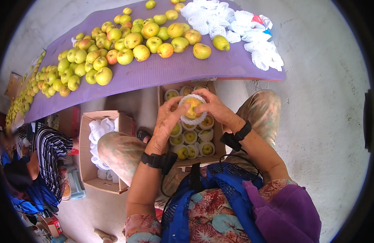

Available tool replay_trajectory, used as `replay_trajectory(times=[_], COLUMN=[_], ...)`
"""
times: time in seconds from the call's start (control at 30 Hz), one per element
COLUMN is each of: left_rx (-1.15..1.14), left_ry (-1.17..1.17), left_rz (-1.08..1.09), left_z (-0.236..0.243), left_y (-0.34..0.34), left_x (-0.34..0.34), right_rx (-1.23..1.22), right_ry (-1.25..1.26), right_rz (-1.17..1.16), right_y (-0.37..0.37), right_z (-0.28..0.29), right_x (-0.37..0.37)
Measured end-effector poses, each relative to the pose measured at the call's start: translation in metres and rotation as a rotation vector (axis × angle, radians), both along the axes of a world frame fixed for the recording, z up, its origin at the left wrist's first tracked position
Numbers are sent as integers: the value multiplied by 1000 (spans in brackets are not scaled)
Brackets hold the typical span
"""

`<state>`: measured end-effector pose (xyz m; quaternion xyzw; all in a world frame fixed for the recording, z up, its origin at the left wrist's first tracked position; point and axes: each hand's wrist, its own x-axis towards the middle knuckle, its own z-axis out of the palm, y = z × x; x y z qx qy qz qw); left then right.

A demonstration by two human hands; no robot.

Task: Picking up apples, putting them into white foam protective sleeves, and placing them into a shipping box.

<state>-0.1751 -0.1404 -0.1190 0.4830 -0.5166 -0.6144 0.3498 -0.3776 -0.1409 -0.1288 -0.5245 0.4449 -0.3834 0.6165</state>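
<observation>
Yellow apple (192,107) in a white foam net (193,121), raised over an open carton (218,139) between the person's knees. The left hand (170,113) and right hand (214,106) grip it from opposite sides, thumbs on the exposed fruit. Below, netted apples (190,137) stand in rows, evidently the finished portion; the hands hide some places, so whether the carton is full cannot be told. Beyond, numerous bare apples (133,40) on a purple mat (146,73) appear to be outstanding, beside heaped loose nets (209,16). Left: a second carton (87,162) containing white foam netting (98,131).
</observation>
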Motion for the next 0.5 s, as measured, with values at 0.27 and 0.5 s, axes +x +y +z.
replay_trajectory(times=[0.27, 0.5], left_rx=[26, 22], left_ry=[179, 235], left_rz=[-152, 124], left_z=[-5, -8], left_y=[1, -4], left_x=[-5, -5], right_rx=[-33, -27], right_ry=[40, 103], right_rz=[96, -101], right_y=[1, 3], right_z=[6, 5], right_x=[4, -2])
